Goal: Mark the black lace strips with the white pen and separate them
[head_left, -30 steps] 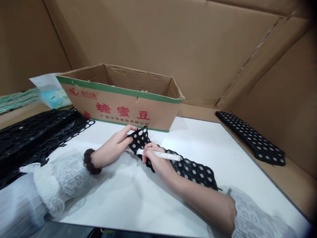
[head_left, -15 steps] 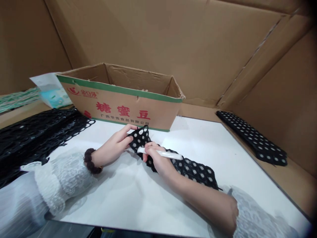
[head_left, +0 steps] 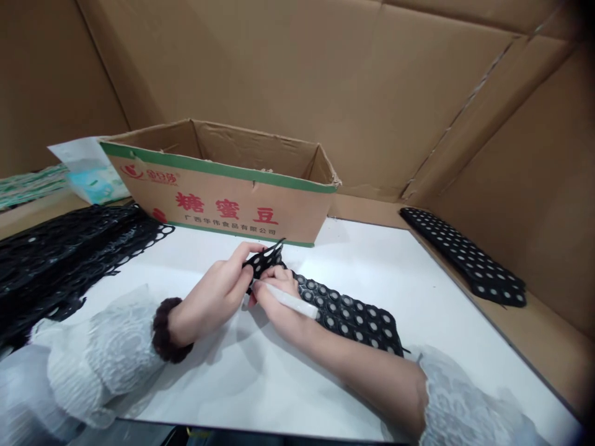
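A black strip with rows of round pale discs (head_left: 356, 314) lies slantwise on the white board. Its far left end is raised and bent, pinched between the thumb and fingers of my left hand (head_left: 216, 294). My right hand (head_left: 281, 303) is closed around a white pen-like tool (head_left: 295, 303) and touches the strip close beside my left fingers. The tool's tip is hidden by my hands. My right forearm passes in front of the strip's near edge.
Behind the hands stands an open cardboard box (head_left: 218, 198) with red lettering. Black openwork strips (head_left: 69, 254) are heaped at the left, near a tissue pack (head_left: 95, 179). Another dotted black strip stack (head_left: 460, 254) lies at the right. Cardboard walls (head_left: 260, 68) enclose the white board (head_left: 232, 384).
My right hand has moved slightly left and down, closer to my left fingers. The strip's raised end is now folded more edge-on. The whole view has shifted a little.
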### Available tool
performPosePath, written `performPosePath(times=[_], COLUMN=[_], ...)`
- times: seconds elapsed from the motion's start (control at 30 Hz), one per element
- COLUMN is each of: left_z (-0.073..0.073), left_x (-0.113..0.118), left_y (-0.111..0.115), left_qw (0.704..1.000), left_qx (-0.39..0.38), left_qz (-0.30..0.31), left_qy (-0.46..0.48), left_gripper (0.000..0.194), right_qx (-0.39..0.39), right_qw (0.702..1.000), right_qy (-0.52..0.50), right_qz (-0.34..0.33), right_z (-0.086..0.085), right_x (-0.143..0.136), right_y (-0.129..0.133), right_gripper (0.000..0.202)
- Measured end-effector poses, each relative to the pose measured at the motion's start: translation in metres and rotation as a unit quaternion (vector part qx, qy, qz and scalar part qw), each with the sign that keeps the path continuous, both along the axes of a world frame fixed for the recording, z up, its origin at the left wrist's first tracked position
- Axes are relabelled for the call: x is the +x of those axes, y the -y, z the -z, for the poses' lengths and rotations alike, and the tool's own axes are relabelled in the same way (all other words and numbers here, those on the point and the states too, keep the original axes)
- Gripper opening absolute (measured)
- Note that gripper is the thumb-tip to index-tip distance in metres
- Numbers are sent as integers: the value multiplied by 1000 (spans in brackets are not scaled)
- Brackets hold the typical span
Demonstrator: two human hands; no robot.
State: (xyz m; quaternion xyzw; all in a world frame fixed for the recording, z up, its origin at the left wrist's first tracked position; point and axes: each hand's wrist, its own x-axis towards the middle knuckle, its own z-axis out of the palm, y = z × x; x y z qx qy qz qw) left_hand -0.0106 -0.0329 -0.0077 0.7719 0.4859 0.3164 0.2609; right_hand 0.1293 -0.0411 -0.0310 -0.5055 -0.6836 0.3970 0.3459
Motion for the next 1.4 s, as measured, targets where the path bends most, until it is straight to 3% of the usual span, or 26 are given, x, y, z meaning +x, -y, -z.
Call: performPosePath(times=[0.2,0.37,0.6,0.73,0.93,1.17,1.4], left_z=[-1,3,5,2,-4,6,9], left_x=[-14,-19,-18,-13,-5,-17,-17], left_y=[-16,-28,-25,-15,2,-26,-26], left_qw=[997,1000,999,1000,996,996,994], left_qx=[29,-10,-33,-9,13,-50,-50], left_qz=[-12,11,6,5,75,9,6], left_qy=[-68,-4,20,14,-39,79,96], left_gripper=[29,28,30,28,37,30,29], right_qx=[-47,-57,-52,-27,22,-41,-36], right_qw=[993,991,995,998,1000,991,992], right_qy=[-107,-121,-87,-46,-2,-125,-119], right_qz=[22,14,-9,-26,-15,22,4], right_z=[-1,-2,-3,-3,-1,-3,-3], right_x=[7,10,8,6,1,9,10], right_y=[1,1,-1,0,2,1,2], right_gripper=[31,32,35,38,35,33,34])
